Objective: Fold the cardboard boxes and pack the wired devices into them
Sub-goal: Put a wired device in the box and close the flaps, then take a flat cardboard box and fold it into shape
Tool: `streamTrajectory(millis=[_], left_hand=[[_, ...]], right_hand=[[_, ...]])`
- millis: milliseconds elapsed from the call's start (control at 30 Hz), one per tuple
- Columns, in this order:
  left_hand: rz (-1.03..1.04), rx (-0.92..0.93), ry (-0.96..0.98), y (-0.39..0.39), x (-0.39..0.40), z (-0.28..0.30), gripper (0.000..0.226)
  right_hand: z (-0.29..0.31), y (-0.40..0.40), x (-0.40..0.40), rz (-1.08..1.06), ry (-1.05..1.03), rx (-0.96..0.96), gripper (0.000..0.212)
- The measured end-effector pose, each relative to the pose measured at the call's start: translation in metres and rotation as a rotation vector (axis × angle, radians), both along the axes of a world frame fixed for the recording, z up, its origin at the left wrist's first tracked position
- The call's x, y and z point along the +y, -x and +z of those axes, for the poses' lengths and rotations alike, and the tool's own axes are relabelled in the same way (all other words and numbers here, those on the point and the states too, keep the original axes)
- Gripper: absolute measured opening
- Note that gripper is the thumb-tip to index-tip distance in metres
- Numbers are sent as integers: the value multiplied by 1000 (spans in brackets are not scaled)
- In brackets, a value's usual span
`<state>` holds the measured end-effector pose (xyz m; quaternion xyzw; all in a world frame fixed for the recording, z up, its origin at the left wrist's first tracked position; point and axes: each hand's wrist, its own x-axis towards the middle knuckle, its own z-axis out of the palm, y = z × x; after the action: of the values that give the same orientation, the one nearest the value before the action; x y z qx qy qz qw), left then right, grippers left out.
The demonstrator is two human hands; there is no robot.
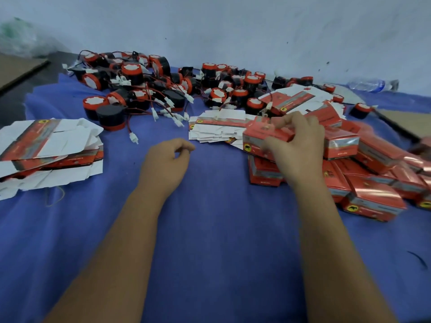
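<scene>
My right hand grips a folded red cardboard box on top of the pile of folded red boxes at the right. My left hand hovers over the blue cloth with loosely curled fingers and holds nothing. Many round black-and-red wired devices with white plugs lie in a heap at the back. One stack of flat unfolded boxes lies at the left. Another flat stack lies in the middle, just left of my right hand.
A clear plastic bottle lies by the wall at the back right. Brown cardboard sheets sit at the far left and the far right. A loose white plug trails onto the cloth.
</scene>
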<state>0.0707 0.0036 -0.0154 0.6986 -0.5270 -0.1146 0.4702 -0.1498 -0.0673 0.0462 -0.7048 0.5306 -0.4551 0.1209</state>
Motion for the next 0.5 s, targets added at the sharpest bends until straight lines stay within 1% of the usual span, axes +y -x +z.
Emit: streamTrajectory(millis=[100, 167, 200, 267, 333, 400, 467, 500], left_hand=[[-16, -8, -68, 0, -1, 0, 22], [-28, 7, -88, 1, -1, 1, 21], [-33, 27, -92, 1, -1, 2, 21], [-31, 64, -94, 1, 0, 3, 22], [-30, 88, -100, 2, 0, 4, 23], [-31, 97, -108, 2, 1, 4, 24], [-11, 89, -102, 3, 2, 4, 24], [8, 79, -97, 2, 3, 4, 25]], right_hand=[[-1, 25, -1, -244, -28, 180, 41], [-3, 33, -1, -370, -10, 312, 37], [-3, 33, 0, -418, 6, 364, 34], [-2, 26, 3, -461, 45, 416, 36], [0, 11, 9, -433, 129, 425, 41], [-1, -12, 16, -332, 274, 477, 43], [-8, -42, 21, -122, 367, 587, 43], [-14, -57, 21, 9, 350, 633, 42]])
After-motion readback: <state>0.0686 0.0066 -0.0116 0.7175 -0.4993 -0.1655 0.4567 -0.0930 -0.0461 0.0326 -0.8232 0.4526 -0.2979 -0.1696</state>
